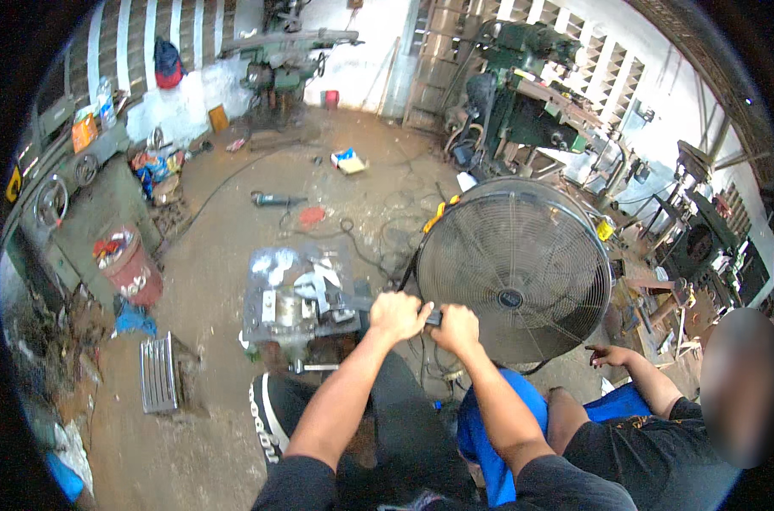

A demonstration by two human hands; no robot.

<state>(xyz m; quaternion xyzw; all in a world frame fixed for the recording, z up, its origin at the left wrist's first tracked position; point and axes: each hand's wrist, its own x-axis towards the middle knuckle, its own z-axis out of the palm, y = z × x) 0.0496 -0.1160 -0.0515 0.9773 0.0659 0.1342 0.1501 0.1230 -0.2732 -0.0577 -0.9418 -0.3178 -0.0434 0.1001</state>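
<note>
My left hand [395,315] and my right hand [457,328] are both closed in fists around a small dark tool [434,317] held between them, in front of my knees and just at the lower left rim of the big round floor fan [515,268]; what kind of tool it is I cannot tell. Just left of my hands sits a low metal block [297,294] with shiny scraps on top. At my right another person's hand [608,355] points toward the fan's base, and a red bucket [131,266] stands well off to the left.
</note>
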